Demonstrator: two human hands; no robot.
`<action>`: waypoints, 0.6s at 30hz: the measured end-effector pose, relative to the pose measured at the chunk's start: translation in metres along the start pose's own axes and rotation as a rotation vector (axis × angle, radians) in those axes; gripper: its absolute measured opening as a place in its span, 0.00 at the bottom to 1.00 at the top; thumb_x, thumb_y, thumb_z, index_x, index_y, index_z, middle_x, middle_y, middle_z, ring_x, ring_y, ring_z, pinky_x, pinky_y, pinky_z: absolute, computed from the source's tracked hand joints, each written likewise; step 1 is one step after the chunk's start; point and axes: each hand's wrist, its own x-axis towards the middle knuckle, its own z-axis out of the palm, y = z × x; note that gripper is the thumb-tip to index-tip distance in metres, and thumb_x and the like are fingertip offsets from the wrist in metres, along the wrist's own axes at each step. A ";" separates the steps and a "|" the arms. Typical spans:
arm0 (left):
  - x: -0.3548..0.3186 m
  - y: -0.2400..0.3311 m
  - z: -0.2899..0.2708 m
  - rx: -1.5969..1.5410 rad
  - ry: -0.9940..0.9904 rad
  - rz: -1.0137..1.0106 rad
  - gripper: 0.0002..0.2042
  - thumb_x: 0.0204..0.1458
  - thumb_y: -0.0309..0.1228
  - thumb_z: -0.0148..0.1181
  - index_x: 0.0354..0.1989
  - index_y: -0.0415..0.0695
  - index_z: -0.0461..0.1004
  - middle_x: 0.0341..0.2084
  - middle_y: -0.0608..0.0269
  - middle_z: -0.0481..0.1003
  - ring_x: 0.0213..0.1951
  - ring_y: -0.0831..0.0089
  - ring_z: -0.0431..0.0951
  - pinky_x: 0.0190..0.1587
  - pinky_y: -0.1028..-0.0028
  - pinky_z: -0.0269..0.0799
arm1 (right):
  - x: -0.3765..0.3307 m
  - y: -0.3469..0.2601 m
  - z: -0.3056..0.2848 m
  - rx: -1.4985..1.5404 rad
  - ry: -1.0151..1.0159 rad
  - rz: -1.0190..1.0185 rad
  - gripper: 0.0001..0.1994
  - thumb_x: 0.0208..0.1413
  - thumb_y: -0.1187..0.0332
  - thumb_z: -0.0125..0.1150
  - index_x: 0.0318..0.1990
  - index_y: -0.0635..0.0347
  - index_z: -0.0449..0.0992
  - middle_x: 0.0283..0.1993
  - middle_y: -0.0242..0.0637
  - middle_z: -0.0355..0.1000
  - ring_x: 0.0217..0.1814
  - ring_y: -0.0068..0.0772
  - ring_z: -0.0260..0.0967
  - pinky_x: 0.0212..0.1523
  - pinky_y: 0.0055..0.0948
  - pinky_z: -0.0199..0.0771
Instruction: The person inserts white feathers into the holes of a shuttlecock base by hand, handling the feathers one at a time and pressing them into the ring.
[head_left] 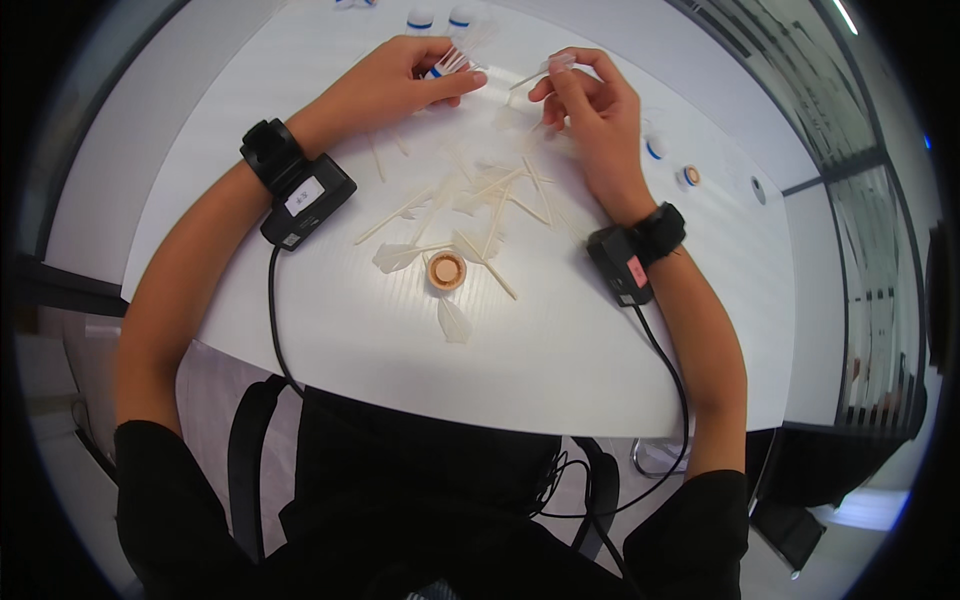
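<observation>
A partly feathered white shuttlecock with a blue band (pixel 447 62) is gripped in the closed left hand (pixel 395 85) at the far side of the white tabletop (pixel 330 330), feathers directed away and to the right. A single white feather (pixel 532 74) is pinched by the right hand (pixel 590 110), its long axis roughly level. Loose feathers (pixel 480 200) are scattered around a round cork base (pixel 446 270).

The surface (pixel 330 330) looks like smooth matt white laminate. The loose feathers (pixel 480 195) on it are pale, soft and matt, with stiff quills. The cork base (pixel 446 270) near them is tan and grainy. Both wrist devices (pixel 300 200) are matt black plastic on dark straps.
</observation>
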 end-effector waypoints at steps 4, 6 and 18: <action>0.004 0.009 -0.008 -0.025 0.024 0.037 0.15 0.59 0.44 0.61 0.35 0.43 0.76 0.24 0.73 0.73 0.26 0.86 0.66 0.30 0.82 0.61 | 0.002 -0.006 0.001 -0.045 0.087 -0.113 0.09 0.64 0.66 0.57 0.43 0.63 0.72 0.28 0.33 0.76 0.24 0.15 0.66 0.25 0.18 0.65; 0.003 0.010 -0.013 -0.002 0.038 0.035 0.14 0.58 0.44 0.62 0.34 0.44 0.76 0.24 0.72 0.74 0.26 0.86 0.67 0.29 0.82 0.62 | 0.001 -0.012 0.007 -0.030 0.115 -0.127 0.10 0.63 0.65 0.57 0.42 0.64 0.72 0.27 0.32 0.75 0.22 0.16 0.65 0.24 0.19 0.65; -0.009 0.054 0.003 -0.103 0.306 0.152 0.14 0.55 0.38 0.65 0.33 0.37 0.76 0.26 0.66 0.77 0.27 0.82 0.70 0.31 0.79 0.66 | -0.021 -0.037 0.001 -0.214 0.371 -0.187 0.11 0.54 0.64 0.67 0.32 0.65 0.80 0.25 0.31 0.75 0.22 0.18 0.64 0.25 0.23 0.65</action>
